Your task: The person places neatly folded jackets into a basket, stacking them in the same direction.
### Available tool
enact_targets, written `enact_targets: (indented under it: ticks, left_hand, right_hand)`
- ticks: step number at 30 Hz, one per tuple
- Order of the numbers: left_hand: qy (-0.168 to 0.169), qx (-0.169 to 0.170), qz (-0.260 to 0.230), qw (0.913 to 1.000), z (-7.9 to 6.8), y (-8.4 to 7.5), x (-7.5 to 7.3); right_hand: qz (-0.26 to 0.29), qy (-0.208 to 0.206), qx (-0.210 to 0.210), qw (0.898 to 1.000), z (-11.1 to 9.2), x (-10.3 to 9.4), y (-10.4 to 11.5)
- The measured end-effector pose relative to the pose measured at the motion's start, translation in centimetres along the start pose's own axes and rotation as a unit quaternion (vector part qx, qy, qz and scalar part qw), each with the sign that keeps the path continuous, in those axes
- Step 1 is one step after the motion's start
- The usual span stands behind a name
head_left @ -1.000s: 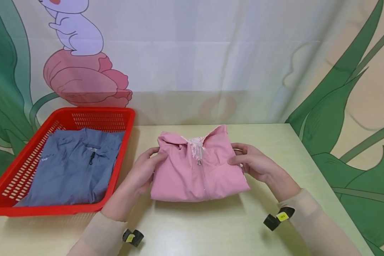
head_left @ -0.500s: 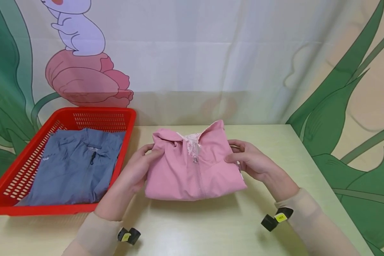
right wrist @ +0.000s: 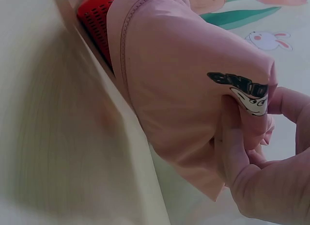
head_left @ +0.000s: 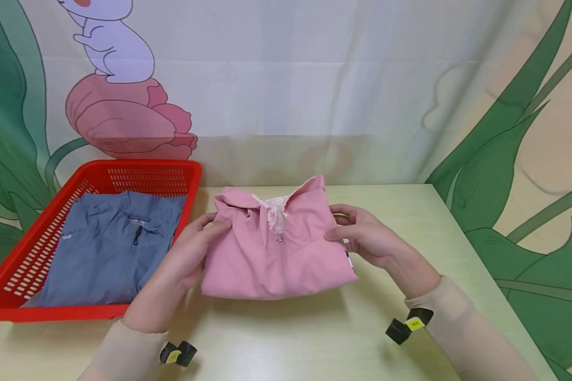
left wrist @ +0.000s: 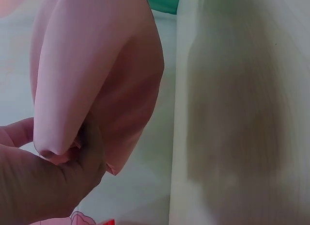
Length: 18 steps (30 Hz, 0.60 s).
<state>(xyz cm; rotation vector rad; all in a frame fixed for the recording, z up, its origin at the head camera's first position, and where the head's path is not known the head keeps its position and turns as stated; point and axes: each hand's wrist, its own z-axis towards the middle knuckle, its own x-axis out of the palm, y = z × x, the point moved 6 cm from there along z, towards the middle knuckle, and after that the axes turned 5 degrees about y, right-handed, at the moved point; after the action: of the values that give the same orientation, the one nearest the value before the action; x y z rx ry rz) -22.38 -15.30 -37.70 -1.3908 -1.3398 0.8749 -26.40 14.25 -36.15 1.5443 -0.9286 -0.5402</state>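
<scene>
A folded pink jacket (head_left: 278,254) with a front zip and a white patterned lining at the collar is held up off the table, its shadow below it. My left hand (head_left: 190,251) grips its left side, thumb on the front and fingers behind. On the opposite side my right hand (head_left: 364,235) pinches the edge the same way. In the left wrist view the pink fabric (left wrist: 82,74) hangs from the curled fingers. The right wrist view shows a black-and-white cartoon print (right wrist: 249,94) on the jacket's underside, close to the right fingertips.
To the left stands a red perforated basket (head_left: 190,196) with a folded blue-grey jacket (head_left: 109,254) lying in it. The left forearm is close to the basket's right front corner. A pale wood table (head_left: 286,338) lies underneath, backed by a printed curtain (head_left: 276,95).
Both hands have carried the pink jacket leftward, closer to the red basket, and its collar stands slightly higher in view. The basket and the blue-grey jacket have stayed put.
</scene>
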Motion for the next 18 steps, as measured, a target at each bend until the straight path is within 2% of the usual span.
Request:
enact_targets:
  ticks: [11,18]
  left_hand:
    - [0.012,0.006,-0.013,0.9998,-0.8,-0.3,-0.2]
    - [0.007,0.021,-0.003,0.9997,-1.4,-0.9,-1.3]
  right_hand:
    - [-0.003,0.015,-0.010,1.000,0.2,1.1,0.4]
    - [-0.010,0.022,-0.021,1.000,0.9,2.0,0.8]
